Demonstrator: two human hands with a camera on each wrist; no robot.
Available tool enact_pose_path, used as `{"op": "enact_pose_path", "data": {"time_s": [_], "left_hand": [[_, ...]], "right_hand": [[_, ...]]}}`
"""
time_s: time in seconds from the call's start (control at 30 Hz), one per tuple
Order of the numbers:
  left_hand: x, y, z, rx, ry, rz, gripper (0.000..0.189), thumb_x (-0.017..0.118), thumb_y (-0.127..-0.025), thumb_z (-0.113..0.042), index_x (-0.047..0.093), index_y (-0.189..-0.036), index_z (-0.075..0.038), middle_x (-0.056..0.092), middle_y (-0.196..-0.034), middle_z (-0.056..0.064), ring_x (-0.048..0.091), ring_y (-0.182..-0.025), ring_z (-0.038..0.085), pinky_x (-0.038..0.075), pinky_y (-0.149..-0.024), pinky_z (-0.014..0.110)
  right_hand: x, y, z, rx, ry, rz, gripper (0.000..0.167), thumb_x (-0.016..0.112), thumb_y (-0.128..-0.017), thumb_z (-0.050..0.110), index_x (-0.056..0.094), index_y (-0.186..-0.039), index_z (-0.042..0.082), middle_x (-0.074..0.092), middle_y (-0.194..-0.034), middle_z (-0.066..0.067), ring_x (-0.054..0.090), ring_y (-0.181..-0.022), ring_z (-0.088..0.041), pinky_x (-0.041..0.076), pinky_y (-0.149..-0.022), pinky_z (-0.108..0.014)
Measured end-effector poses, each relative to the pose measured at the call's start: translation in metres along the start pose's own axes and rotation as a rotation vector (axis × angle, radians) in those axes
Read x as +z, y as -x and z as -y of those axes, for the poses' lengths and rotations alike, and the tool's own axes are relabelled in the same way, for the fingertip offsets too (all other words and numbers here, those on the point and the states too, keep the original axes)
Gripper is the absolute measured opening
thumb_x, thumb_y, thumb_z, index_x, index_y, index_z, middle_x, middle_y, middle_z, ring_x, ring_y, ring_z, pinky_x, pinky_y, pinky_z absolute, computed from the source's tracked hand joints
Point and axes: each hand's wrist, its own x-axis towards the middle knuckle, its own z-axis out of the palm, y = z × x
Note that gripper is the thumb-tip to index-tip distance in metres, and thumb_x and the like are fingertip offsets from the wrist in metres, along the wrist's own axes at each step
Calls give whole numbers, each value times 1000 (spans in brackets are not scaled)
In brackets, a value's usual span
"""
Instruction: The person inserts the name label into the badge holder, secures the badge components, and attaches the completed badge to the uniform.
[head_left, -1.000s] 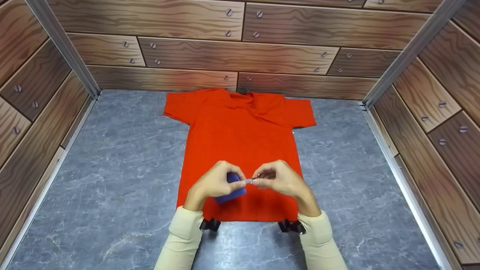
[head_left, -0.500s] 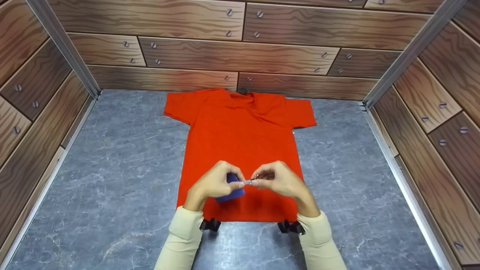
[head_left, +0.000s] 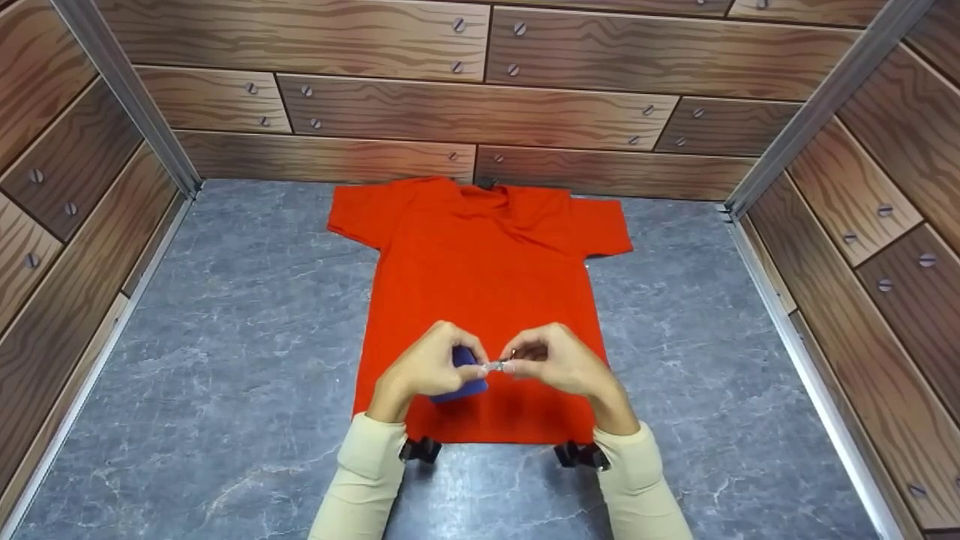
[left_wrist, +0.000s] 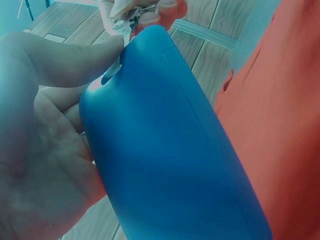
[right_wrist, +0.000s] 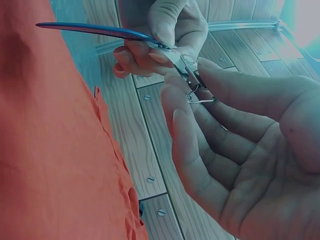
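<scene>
Right hand (head_left: 568,362) edged leftward, pinching half-hidden clip (right_wrist: 192,79); left hand (head_left: 427,366) grips blue badge holder (left_wrist: 165,130), partly covered.

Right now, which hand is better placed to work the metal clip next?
Likely the right hand: it pinches the metal clip, while the left hand is occupied pinching the strap of the blue holder.
</scene>
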Motion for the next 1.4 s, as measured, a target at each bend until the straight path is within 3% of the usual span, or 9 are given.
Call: {"op": "enact_pose_path", "data": {"time_s": [0.23,0.57,1.0,1.27,1.4], "left_hand": [[1,0,0,-28,27,-14,6,78,-90,-13,81,-85,-16,75,-78,-5,62,-75,13,54,-72,29],[1,1,0,-21,9,-23,4,79,-90,-15,81,-86,-15,75,-79,-4,63,-75,12,58,-76,38],[1,1,0,7,-8,-26,5,78,-89,-11,80,-85,-12,74,-77,-2,62,-70,11,55,-69,26],[2,1,0,8,-7,-26,7,78,-89,-8,80,-83,-12,74,-75,-2,61,-69,11,53,-67,25],[2,0,0,3,1,-27,7,78,-89,-8,80,-83,-13,73,-75,-2,61,-69,11,54,-67,26]], "right_hand": [[-2,1,-1,-5,18,-33,11,78,-92,10,78,-100,3,76,-94,-17,75,-81,-29,64,-75,-25],[-1,0,1,-4,32,-33,11,79,-91,12,79,-99,5,76,-93,-16,75,-79,-25,64,-75,-26],[1,0,0,-2,-5,-18,12,78,-92,12,78,-100,3,75,-90,-19,75,-79,-32,64,-74,-28],[0,0,0,1,-14,-4,12,78,-92,12,78,-99,3,75,-87,-20,73,-79,-45,65,-72,-29],[0,0,0,-2,0,-13,12,78,-92,13,78,-99,3,75,-86,-19,74,-76,-39,64,-70,-28]]}}
